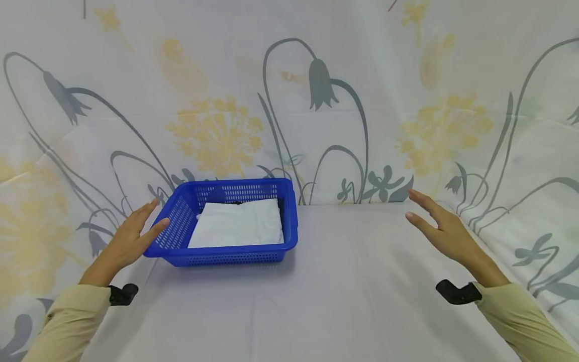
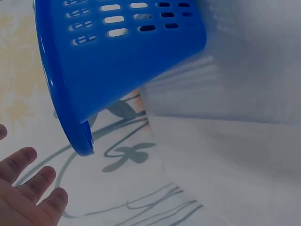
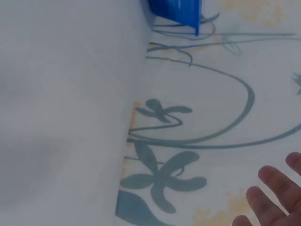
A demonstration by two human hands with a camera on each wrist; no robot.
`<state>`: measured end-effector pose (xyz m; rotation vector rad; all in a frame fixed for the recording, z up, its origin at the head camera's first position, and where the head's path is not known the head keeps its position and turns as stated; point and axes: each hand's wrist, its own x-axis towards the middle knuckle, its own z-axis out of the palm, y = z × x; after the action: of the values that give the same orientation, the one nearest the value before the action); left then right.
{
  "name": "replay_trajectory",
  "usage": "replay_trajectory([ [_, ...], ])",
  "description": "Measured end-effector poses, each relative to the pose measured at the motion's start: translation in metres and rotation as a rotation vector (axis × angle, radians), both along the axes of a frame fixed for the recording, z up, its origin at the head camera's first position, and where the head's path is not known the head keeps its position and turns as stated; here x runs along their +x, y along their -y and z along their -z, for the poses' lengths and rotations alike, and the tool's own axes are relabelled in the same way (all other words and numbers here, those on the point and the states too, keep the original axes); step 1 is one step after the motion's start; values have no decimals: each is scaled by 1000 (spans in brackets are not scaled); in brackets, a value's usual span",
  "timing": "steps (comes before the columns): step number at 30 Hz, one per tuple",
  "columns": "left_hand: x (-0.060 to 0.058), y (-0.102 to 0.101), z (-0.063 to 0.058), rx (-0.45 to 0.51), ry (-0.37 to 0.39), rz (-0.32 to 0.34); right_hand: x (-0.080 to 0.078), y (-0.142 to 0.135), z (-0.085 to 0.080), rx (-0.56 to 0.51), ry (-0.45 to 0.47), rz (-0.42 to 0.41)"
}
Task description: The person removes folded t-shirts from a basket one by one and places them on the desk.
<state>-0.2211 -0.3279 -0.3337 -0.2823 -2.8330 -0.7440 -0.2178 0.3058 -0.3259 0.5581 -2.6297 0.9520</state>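
A blue plastic basket with perforated walls stands on the white surface, left of the middle in the head view. Folded white cloth lies inside it, with a bit of something dark behind the cloth's far edge. My left hand hovers beside the basket's left end, fingers extended and holding nothing. In the left wrist view its fingertips are apart from the basket's rim. Well to the right of the basket, my right hand is raised with fingers extended, holding nothing.
A white cloth covers the work surface. Behind it and at both sides hang pale curtains printed with grey and yellow flowers. Each wrist wears a black device over a beige sleeve.
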Motion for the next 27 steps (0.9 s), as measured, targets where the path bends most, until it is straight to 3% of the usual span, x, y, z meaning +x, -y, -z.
replay_trajectory([
  [11,0,-12,-3,76,22,-64,-4,35,-10,-155,-22,-63],
  [19,-2,-19,-9,157,29,-59,-10,59,-21,-244,14,-87],
  [27,-3,-25,-17,273,120,-49,-14,79,-26,-330,72,-84],
])
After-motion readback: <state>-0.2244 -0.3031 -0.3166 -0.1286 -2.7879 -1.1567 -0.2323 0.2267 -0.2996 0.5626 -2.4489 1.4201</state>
